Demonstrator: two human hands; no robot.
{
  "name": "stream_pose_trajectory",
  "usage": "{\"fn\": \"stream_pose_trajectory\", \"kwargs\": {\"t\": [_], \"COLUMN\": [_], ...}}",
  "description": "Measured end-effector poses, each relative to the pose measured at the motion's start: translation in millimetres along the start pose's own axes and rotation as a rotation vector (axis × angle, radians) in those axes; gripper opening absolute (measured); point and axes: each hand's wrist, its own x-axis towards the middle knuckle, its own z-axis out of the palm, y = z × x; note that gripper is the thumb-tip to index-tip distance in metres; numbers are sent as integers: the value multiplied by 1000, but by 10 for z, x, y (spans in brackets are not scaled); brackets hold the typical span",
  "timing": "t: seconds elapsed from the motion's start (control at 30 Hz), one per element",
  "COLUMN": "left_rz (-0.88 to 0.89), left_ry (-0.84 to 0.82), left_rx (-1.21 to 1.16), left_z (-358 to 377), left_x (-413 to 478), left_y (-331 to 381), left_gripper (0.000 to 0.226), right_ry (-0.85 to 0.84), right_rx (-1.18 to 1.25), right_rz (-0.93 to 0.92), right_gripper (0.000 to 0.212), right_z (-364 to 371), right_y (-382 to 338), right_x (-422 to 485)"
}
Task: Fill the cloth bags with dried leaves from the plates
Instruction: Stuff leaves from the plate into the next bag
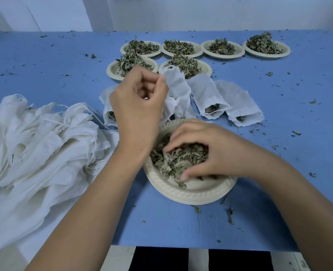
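Observation:
A cream paper plate [197,190] with dried leaves [173,163] sits near the table's front edge. My right hand [206,151] lies on that heap, fingers curled round a clump of leaves. My left hand [140,108] is raised above the plate's far rim and pinches the mouth of a small white cloth bag [176,89], which hangs upright. Behind it lie filled cloth bags [206,96] on their sides, leaves showing at their mouths. Several more plates of dried leaves [181,48] stand in two rows further back.
A large heap of empty white cloth bags [38,141] with drawstrings covers the table's left side. Leaf crumbs are scattered over the blue table [298,106]. A pale wall [200,12] runs along the far edge.

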Motion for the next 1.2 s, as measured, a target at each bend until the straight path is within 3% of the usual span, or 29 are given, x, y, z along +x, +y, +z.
{"fn": "stream_pose_trajectory", "kwargs": {"t": [0.27, 0.37, 0.47, 0.7, 0.87, 1.1, 1.2], "left_rz": [25, 29, 26, 26, 18, 4, 10], "left_ry": [-56, -52, -44, -53, -76, -279, -329], "left_rx": [46, 42, 49, 45, 47, 39, 20], "left_z": [24, 19, 14, 12, 9, 21, 22], "left_x": [-45, -40, -30, -29, -27, -47, -61], "left_y": [32, 35, 34, 24, 14, 3, 9], "left_gripper": [22, 21, 22, 22, 21, 13, 14], "right_ry": [78, 82, 44, 139, 326, 639, 750], "right_rx": [8, 60, -82, -88, 220, 645, 692], "right_rz": [-64, -78, -50, -100, -105, -187, -157], "right_gripper": [18, 25, 37, 17, 18, 22, 24], "right_z": [7, -58, -40, -38, -139, -164, -171], "right_y": [18, 28, 58, 57, 43, 31, 23], "right_x": [12, -20, -4, 8, -55, -46, -32]}}
